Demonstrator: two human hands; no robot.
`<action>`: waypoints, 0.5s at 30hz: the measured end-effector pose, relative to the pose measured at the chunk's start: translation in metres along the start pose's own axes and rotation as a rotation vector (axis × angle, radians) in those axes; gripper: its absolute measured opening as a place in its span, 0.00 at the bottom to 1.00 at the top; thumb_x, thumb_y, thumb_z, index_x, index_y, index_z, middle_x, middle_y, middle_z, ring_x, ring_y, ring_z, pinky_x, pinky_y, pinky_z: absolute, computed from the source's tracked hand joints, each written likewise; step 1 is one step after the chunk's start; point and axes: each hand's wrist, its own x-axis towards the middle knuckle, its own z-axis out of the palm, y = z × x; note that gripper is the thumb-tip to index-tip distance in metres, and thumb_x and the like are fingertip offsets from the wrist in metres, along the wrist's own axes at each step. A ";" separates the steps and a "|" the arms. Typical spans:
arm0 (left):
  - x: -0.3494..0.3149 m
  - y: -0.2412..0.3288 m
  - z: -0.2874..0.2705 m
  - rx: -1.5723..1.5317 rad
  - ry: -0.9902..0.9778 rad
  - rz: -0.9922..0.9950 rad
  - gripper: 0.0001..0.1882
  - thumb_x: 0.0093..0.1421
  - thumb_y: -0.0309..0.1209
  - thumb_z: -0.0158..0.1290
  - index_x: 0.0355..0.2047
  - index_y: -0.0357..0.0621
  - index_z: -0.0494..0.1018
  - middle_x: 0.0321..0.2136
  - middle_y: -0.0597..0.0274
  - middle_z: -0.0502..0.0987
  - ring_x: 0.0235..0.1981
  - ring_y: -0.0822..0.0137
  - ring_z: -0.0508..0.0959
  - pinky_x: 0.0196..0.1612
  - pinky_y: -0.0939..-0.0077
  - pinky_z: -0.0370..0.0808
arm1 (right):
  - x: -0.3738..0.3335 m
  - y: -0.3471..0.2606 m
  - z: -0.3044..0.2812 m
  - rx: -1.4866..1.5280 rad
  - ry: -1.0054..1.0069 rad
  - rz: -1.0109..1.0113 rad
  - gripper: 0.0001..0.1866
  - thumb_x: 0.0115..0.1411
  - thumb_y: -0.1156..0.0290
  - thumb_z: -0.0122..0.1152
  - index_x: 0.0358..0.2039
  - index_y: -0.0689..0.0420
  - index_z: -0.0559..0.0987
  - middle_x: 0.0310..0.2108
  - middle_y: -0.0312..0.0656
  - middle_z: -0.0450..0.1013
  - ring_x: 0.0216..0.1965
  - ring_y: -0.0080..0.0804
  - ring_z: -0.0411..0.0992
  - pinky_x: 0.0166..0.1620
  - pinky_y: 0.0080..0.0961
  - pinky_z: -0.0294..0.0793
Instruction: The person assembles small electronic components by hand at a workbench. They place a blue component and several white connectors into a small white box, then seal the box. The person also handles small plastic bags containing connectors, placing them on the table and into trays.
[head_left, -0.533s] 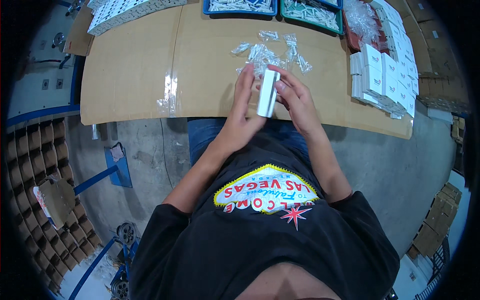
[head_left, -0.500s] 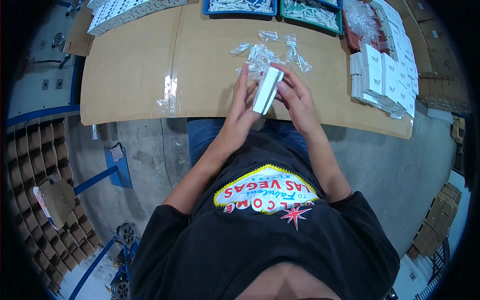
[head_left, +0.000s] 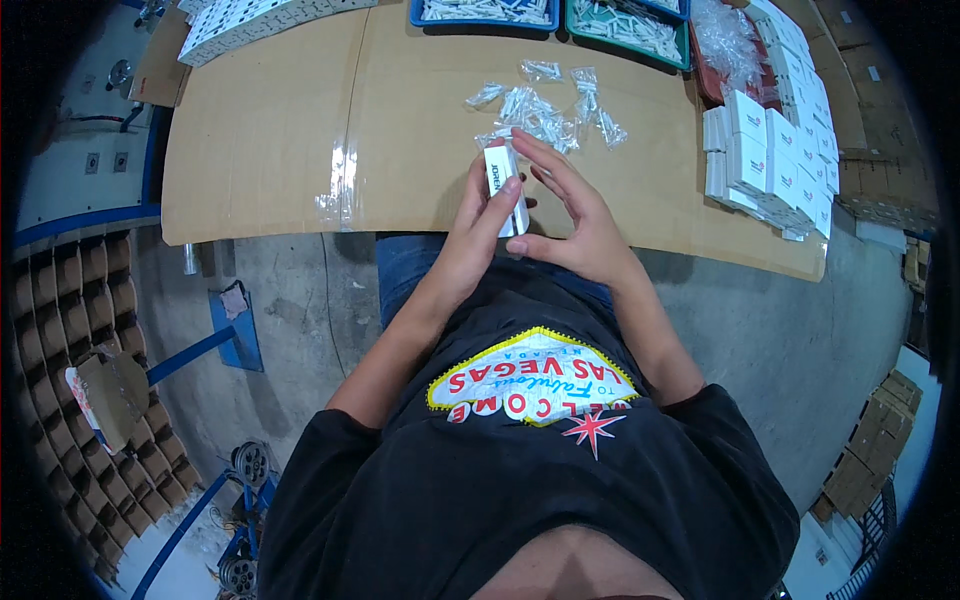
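A small white box (head_left: 507,192) with dark lettering on one face is upright over the table's near edge. My left hand (head_left: 472,222) is closed round it, its thumb lying along the printed face. On the box's other side my right hand (head_left: 582,222) is spread, index finger by the far end and thumb by the near lower corner. Whether its fingertips press on the box I cannot tell. Just beyond my hands lies a pile of small clear bags (head_left: 535,115) holding white stick-like pieces.
Cardboard covers the table (head_left: 260,150). A blue tray (head_left: 485,28) and a green tray (head_left: 625,45) of white pieces stand at the back. Stacked white boxes (head_left: 765,160) and a red tray of clear bags (head_left: 725,50) are at the right. A white perforated carton (head_left: 265,25) sits back left.
The box has turned more upright, so a printed face now shows. My left thumb has moved onto that face, and my right hand has spread from its pinch on the box.
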 end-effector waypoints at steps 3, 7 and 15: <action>0.002 -0.003 0.004 0.019 0.032 0.152 0.31 0.73 0.41 0.47 0.70 0.50 0.50 0.57 0.59 0.65 0.56 0.66 0.70 0.57 0.69 0.70 | 0.003 0.000 0.007 -0.032 0.047 0.040 0.45 0.51 0.62 0.78 0.67 0.57 0.68 0.68 0.49 0.64 0.69 0.44 0.63 0.68 0.38 0.61; 0.002 0.001 0.003 0.013 0.078 0.226 0.31 0.74 0.44 0.46 0.70 0.50 0.49 0.60 0.56 0.63 0.58 0.65 0.67 0.59 0.70 0.67 | 0.002 0.000 0.015 -0.053 0.024 -0.014 0.40 0.54 0.64 0.76 0.65 0.59 0.70 0.67 0.50 0.65 0.67 0.45 0.65 0.67 0.37 0.64; 0.003 0.003 0.003 0.115 0.086 0.385 0.33 0.74 0.52 0.42 0.71 0.48 0.53 0.61 0.56 0.64 0.59 0.65 0.68 0.61 0.69 0.66 | 0.006 -0.013 0.029 -0.069 0.143 -0.120 0.36 0.56 0.67 0.72 0.65 0.61 0.70 0.67 0.53 0.64 0.67 0.45 0.65 0.65 0.36 0.65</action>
